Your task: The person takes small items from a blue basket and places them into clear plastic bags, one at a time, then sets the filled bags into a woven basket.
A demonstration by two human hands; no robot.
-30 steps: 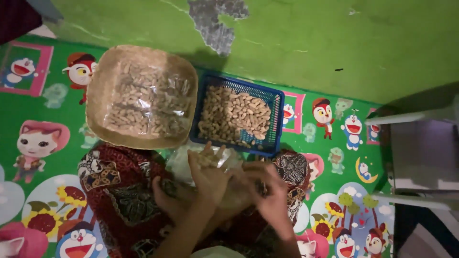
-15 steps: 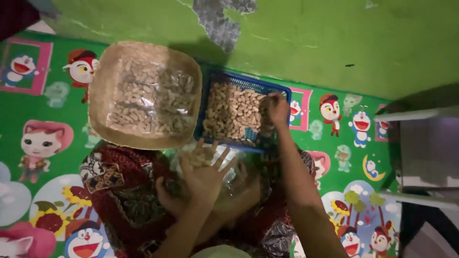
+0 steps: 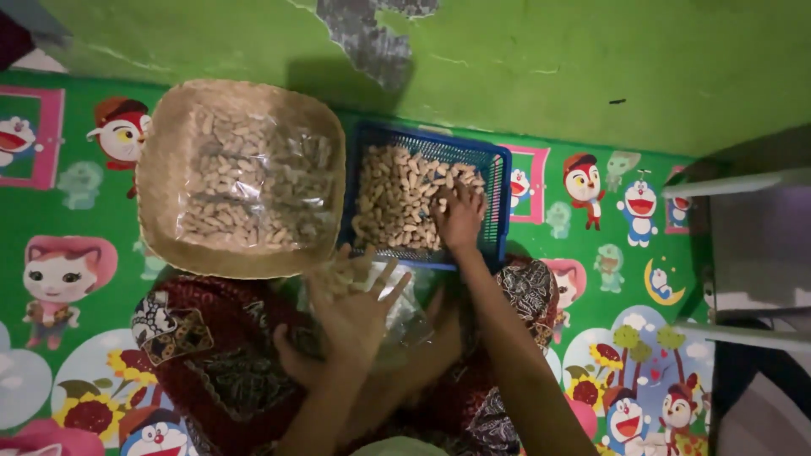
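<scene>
We sit on a bright green floor mat (image 3: 101,211) printed with cartoon characters, flowers and pink-framed pictures, which runs up to a green wall. Directly on it rests a round woven tray (image 3: 160,169) holding clear bags of peanuts, and touching its right side stands a blue plastic basket (image 3: 498,181) of loose peanuts in their shells. At the mat's right edge is a grey piece of furniture (image 3: 752,245).

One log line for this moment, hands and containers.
right hand: in blue plastic basket of peanuts | left hand: open over clear plastic bag | round woven tray: bagged peanuts
</scene>
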